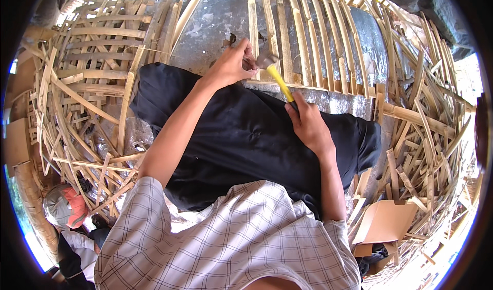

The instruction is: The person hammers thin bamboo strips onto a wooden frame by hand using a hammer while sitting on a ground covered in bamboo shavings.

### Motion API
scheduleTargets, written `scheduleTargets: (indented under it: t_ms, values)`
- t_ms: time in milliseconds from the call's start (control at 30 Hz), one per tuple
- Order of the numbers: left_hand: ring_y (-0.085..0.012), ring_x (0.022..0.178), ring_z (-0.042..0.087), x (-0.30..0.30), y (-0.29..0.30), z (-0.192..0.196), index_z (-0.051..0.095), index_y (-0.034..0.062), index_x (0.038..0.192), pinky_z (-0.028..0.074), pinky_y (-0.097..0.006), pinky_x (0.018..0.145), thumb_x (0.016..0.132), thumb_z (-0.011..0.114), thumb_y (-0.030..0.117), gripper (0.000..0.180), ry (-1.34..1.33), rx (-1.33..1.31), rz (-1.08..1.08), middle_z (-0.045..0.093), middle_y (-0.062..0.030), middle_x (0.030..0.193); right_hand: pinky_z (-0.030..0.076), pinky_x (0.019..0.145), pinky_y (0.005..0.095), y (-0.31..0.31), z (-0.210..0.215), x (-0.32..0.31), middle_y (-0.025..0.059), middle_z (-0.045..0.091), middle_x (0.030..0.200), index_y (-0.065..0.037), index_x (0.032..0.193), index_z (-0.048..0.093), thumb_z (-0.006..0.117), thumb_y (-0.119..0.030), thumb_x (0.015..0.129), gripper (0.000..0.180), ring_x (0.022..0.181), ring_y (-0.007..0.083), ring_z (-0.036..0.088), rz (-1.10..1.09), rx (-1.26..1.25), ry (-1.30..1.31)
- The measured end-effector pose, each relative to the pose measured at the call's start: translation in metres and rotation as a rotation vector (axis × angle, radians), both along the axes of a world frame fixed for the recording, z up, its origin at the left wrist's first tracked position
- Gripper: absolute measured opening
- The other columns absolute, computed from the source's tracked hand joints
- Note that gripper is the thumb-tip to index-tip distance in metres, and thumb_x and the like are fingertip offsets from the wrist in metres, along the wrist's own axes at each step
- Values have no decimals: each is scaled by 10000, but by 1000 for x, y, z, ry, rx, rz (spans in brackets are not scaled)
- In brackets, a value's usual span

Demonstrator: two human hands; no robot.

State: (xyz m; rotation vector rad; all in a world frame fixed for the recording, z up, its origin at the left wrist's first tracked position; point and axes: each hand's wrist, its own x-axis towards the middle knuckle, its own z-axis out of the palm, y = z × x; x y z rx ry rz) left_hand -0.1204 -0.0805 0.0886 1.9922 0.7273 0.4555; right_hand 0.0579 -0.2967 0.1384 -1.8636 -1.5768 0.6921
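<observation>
A hammer with a yellow and black handle (280,82) is gripped in my right hand (311,121). Its head is smeared and lies close to my left fingertips. My left hand (233,64) is closed in a pinch beside the lower part of a bamboo strip (252,20); whatever lies between the fingers is too small to make out. Several more bamboo strips (299,35) stand in a row to the right, their near ends on a bamboo crosspiece (334,86). Under them is a worn grey sheet (205,35). My legs, in black cloth (246,131), are folded just below.
Woven bamboo panels (102,53) are at the left. Loose bamboo strips (426,136) pile up on the right, with an open cardboard box (385,220) near me. Another person in a grey and red cap (67,206) is at the lower left.
</observation>
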Motion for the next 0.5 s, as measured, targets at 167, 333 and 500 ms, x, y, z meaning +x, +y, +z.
scheduleTargets:
  t_ms: [167,333,500]
  values:
    - [-161,827,726,-1,-3,0,372,59,964,580,-316,732,790,775,-33,448,-26,-41,3,698,-104,847,435,652,578,-3,-1,2,309,600,724,6,1166,514,607,-153,1002,247,729,537,579,14,51,-38]
    - [-136,831,721,1,-2,2,360,67,948,575,-307,731,799,775,-28,451,-16,-48,13,682,-89,855,441,657,577,-2,1,0,309,601,732,3,1156,526,605,-152,1004,231,736,530,583,14,20,-93]
    - [-145,818,725,-1,-2,3,373,68,956,571,-307,742,796,772,-25,440,-14,-5,12,673,-86,854,432,654,578,-2,1,2,312,596,730,2,1129,516,598,-137,1004,204,745,530,578,33,39,-61]
